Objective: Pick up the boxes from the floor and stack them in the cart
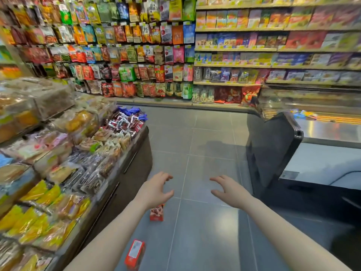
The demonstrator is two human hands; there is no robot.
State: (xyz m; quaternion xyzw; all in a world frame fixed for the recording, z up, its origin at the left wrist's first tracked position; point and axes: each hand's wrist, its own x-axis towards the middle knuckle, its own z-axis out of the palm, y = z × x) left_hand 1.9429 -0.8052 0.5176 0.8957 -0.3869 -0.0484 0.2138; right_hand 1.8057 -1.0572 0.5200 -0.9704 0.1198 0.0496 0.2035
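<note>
Low on the near floor, two red boxes (156, 212) (135, 254), none held; left hand (156, 189) and right hand (228, 190) spread empty. Pickup stage: next, reach down. No cart visible.

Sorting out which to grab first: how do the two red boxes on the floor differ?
The far box stands upright, partly hidden behind the left wrist; the near box lies tilted in full view. The far box shows a printed picture face; the near box shows a pale label. The far box sits almost under the left hand; the near box is lower in the frame, beside the left forearm. Both are red, on the grey floor, and untouched.
</note>
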